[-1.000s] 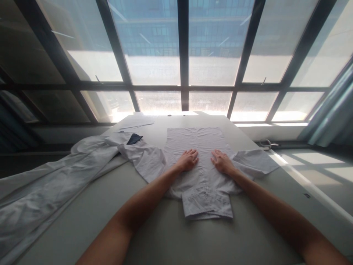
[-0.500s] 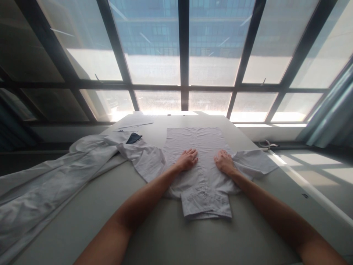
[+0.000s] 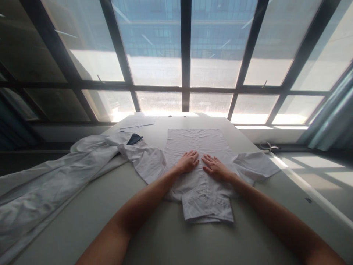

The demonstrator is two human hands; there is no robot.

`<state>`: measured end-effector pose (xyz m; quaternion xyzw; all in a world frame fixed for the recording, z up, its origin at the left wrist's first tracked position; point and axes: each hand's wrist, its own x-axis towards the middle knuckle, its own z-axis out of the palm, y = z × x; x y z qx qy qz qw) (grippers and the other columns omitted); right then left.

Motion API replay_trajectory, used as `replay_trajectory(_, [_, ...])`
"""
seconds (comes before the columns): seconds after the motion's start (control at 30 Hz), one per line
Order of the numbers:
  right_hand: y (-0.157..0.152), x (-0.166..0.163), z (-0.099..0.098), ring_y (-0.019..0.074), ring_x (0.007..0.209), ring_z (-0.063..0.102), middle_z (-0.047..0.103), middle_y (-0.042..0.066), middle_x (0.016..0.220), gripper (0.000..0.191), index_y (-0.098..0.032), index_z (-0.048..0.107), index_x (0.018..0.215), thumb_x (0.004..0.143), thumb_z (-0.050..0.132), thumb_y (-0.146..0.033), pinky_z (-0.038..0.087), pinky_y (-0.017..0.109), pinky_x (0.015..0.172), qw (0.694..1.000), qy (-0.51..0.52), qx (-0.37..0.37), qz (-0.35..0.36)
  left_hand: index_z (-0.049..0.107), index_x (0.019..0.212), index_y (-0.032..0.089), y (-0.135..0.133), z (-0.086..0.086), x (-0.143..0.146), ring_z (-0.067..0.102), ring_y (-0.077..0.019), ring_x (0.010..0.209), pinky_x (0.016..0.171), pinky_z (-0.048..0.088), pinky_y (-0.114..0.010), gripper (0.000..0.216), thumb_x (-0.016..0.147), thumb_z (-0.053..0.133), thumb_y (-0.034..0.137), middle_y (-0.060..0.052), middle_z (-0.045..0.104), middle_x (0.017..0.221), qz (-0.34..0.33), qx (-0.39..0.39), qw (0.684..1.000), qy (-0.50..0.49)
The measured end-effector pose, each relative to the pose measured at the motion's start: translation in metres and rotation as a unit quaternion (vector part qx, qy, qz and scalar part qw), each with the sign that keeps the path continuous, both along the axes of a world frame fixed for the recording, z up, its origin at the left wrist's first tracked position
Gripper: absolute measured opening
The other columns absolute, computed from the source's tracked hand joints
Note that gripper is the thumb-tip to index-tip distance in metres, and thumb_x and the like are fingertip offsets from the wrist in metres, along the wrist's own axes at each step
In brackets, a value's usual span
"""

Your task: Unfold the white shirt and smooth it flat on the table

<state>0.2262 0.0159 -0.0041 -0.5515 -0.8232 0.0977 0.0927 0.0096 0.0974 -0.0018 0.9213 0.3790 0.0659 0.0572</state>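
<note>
A white shirt (image 3: 197, 141) lies spread on the table, its collar end toward me and its sleeves out to both sides. My left hand (image 3: 188, 161) rests flat on the shirt, just left of its middle line, fingers stretched out. Close beside it, right of that line, my right hand (image 3: 215, 167) lies flat with its fingers extended and pointing inward. Neither hand grips the cloth. Fine wrinkles run along the shirt's middle. The cloth under both palms is hidden.
More crumpled white cloth (image 3: 63, 173) covers the table's left side, with a dark blue piece (image 3: 135, 138) near its far end. Thin white sheets (image 3: 138, 123) lie at the far left of the white table (image 3: 165, 239). Cables (image 3: 268, 147) sit beyond its right edge, near the windows.
My right hand has slid left across the shirt, close to my left hand. The left hand stays in nearly the same place. The view has shifted slightly.
</note>
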Motion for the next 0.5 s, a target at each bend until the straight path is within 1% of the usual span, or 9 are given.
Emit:
replay_trajectory(0.17, [0.0034, 0.0075, -0.003, 0.0282, 0.159, 0.019, 0.026, 0.016, 0.171, 0.062, -0.015, 0.036, 0.164, 0.109, 0.036, -0.043, 0.015, 0.052, 0.127, 0.995, -0.019, 0.001, -0.095, 0.04, 0.158, 0.02, -0.0011, 0.0011, 0.0001, 0.026, -0.0279, 0.157, 0.127, 0.023, -0.053, 0.052, 0.11, 0.037, 0.041, -0.011, 0.034, 0.169, -0.001, -0.003, 1.0, 0.001])
replay_trajectory(0.37, [0.0035, 0.0074, -0.0035, 0.0287, 0.157, 0.026, 0.03, 0.018, 0.169, 0.059, -0.013, 0.041, 0.161, 0.108, 0.038, -0.038, 0.02, 0.05, 0.126, 0.987, -0.023, 0.021, -0.155, 0.038, 0.159, 0.022, 0.0, 0.0002, 0.0007, 0.025, -0.0282, 0.158, 0.127, 0.023, -0.054, 0.053, 0.11, 0.035, 0.041, -0.012, 0.032, 0.17, 0.003, -0.003, 1.0, 0.012])
replay_trajectory(0.5, [0.0045, 0.0095, -0.0061, 0.0312, 0.155, 0.031, 0.035, 0.021, 0.166, 0.058, -0.01, 0.044, 0.159, 0.107, 0.039, -0.037, 0.023, 0.051, 0.126, 0.981, -0.032, 0.037, -0.189, 0.038, 0.159, 0.02, 0.0012, -0.0014, 0.0009, 0.025, -0.0287, 0.158, 0.128, 0.022, -0.053, 0.054, 0.11, 0.035, 0.042, -0.012, 0.032, 0.17, 0.007, -0.007, 1.0, 0.009])
